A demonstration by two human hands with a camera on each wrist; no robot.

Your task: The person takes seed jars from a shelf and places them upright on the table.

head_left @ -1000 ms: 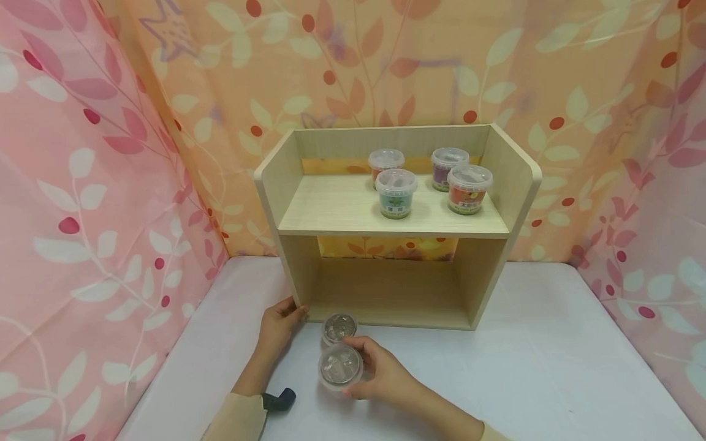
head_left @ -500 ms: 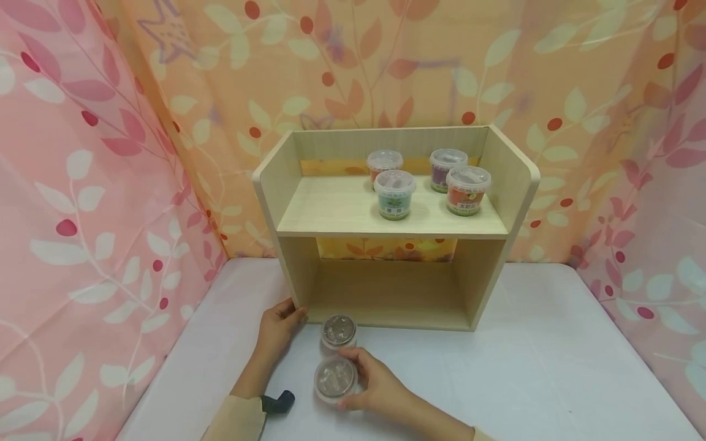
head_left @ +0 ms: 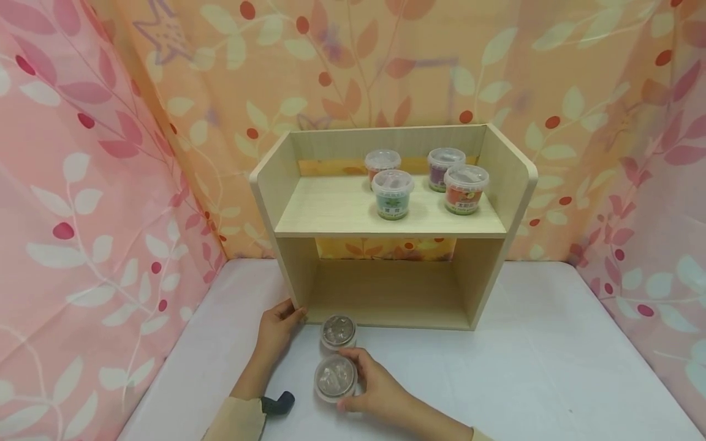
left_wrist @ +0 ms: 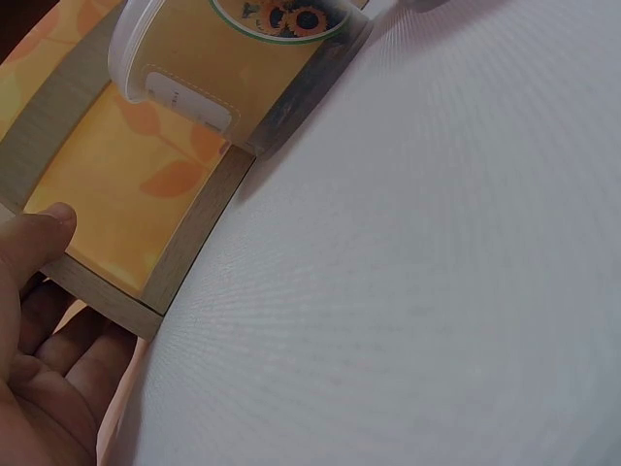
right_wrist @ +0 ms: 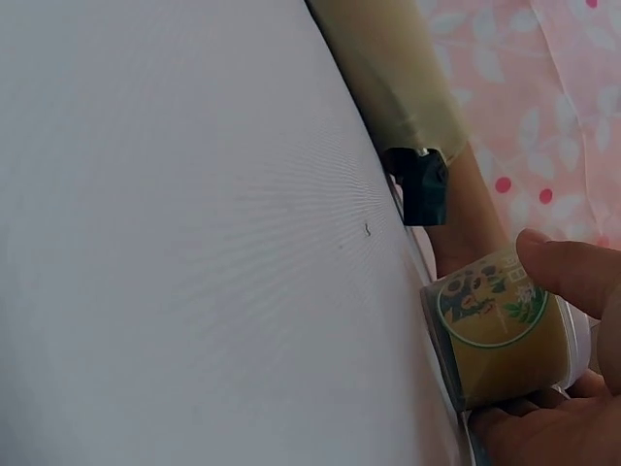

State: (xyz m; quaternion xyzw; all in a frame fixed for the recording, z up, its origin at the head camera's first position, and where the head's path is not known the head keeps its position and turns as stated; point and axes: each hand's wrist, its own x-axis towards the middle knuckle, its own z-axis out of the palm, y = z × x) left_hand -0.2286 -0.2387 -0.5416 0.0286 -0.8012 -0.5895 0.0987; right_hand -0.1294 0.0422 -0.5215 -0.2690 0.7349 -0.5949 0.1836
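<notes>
My right hand [head_left: 380, 384] holds a clear-lidded plastic tub [head_left: 335, 377] on the white table, thumb and fingers on either side. In the right wrist view this tub [right_wrist: 505, 345] shows a yellow label with a flower picture. Just beyond it stands a second lidded tub [head_left: 339, 331], close to the shelf's front left corner; its yellow label with sunflowers shows in the left wrist view. My left hand [head_left: 277, 324] grips the bottom front of the left side panel of the wooden shelf [head_left: 386, 234]. There the thumb lies on one face of the panel, fingers behind it.
Several lidded tubs stand on the upper board: a green-labelled tub [head_left: 392, 196] and a red-labelled tub [head_left: 466, 191] in front, an orange-labelled tub [head_left: 382, 166] and a purple-labelled tub [head_left: 444, 169] behind. Patterned curtains [head_left: 353, 67] enclose the white table [head_left: 551, 355].
Between the first two frames, my right hand brought its tub slightly toward me, and it settled on the table. It has stayed nearly still since. My left hand keeps its grip on the shelf.
</notes>
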